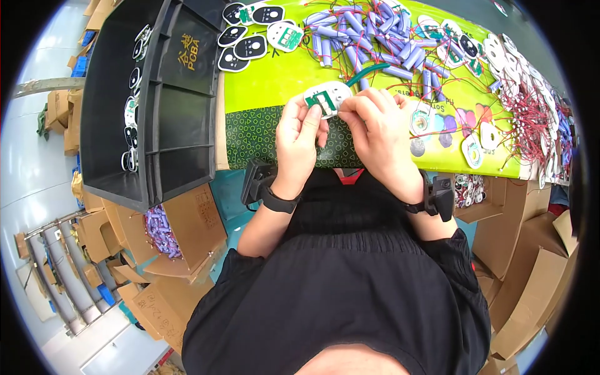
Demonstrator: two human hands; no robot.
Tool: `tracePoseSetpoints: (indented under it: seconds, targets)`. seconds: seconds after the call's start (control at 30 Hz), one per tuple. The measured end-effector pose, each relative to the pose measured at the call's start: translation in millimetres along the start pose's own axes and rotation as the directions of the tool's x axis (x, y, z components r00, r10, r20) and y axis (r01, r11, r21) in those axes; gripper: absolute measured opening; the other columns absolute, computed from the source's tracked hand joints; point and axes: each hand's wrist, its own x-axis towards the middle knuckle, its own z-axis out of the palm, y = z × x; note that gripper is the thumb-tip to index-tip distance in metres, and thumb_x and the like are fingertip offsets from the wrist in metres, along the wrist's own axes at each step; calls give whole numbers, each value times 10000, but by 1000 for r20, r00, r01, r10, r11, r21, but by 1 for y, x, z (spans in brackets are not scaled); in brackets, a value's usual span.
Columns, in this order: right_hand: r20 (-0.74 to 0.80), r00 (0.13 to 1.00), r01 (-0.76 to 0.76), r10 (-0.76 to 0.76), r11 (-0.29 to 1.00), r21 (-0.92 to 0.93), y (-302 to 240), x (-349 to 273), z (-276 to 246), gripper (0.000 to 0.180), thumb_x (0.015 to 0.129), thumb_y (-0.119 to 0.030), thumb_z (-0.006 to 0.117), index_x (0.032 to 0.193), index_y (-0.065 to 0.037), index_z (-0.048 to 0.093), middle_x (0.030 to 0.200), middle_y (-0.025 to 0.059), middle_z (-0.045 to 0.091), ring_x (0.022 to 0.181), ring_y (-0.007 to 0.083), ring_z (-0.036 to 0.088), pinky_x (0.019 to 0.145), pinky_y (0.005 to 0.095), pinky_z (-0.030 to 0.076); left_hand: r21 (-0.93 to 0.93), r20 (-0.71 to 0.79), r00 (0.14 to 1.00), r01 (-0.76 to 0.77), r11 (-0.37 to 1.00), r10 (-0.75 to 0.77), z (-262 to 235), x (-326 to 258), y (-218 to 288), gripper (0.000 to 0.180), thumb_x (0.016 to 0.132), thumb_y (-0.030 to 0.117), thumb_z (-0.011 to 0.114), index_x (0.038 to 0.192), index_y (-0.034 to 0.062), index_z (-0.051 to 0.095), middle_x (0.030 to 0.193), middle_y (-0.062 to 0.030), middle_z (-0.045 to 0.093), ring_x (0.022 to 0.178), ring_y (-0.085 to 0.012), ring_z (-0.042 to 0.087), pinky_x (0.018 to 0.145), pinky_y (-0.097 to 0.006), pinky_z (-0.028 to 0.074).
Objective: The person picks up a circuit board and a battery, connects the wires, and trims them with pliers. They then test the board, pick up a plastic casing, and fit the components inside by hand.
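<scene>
My left hand (299, 134) grips a white rounded plastic housing with a green circuit board (324, 101) in it, the thumb lying on the board. At the housing's right edge, my right hand (379, 128) has its fingers pinched together; what is between the fingertips is too small to make out. A slim green tool (370, 73), like tweezers, slants just beyond the right hand; I cannot tell whether that hand touches it. Beyond the hands lies a pile of purple cylindrical battery cells (369, 31) with red wires.
A black plastic crate (178, 119) with several housings stands at the left. More white and black housings (251, 47) lie beside it. Wired white parts (528, 119) heap up at the right of the yellow-green table cover (262, 87). A cardboard box (194, 225) holds purple cells below.
</scene>
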Motion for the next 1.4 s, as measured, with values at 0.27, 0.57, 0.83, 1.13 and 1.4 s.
tracePoseSetpoints:
  seconds: [0.27, 0.57, 0.83, 1.13, 1.4]
  targets:
    - [13, 1000, 23, -22, 998, -54, -2, 2, -1, 67, 778, -100, 617, 806, -130, 565, 780, 6, 534, 762, 209, 526, 748, 380, 310, 55, 40, 998, -45, 997, 43, 0, -1, -1, 183, 960, 119, 444, 1100, 5, 475, 788, -26, 540, 595, -47, 476, 488, -178, 386]
    - [-7, 1000, 18, -19, 997, -71, -3, 4, 0, 70, 764, -96, 617, 795, -129, 563, 775, 6, 520, 769, 204, 525, 733, 371, 314, 115, 21, 997, -81, 990, 79, 2, 0, -7, 151, 954, 92, 443, 1076, 10, 480, 730, -1, 524, 548, -21, 422, 468, -159, 343]
    - [18, 1000, 16, -14, 995, -99, -1, 5, 2, 75, 756, -82, 614, 775, -119, 552, 774, 15, 503, 773, 203, 519, 727, 369, 321, 116, 3, 997, -72, 991, 72, 2, 0, -12, 170, 957, 99, 441, 1098, 12, 481, 743, 8, 517, 569, -12, 422, 481, -152, 347]
    - [46, 998, 47, -41, 987, -156, -1, 6, 2, 79, 742, -74, 616, 768, -126, 564, 776, 7, 513, 767, 196, 526, 718, 363, 324, 185, 29, 998, -65, 981, 61, -1, 1, -15, 192, 944, 96, 470, 1113, 5, 474, 808, 5, 539, 640, -21, 462, 509, -159, 378]
    - [31, 998, 60, -57, 988, -141, 0, 5, 5, 82, 726, -86, 628, 764, -122, 564, 775, 9, 513, 767, 194, 527, 715, 359, 327, 178, 54, 998, -50, 983, 41, 3, 2, -13, 294, 903, 35, 535, 1175, -23, 440, 934, -49, 606, 710, -54, 565, 539, -168, 426]
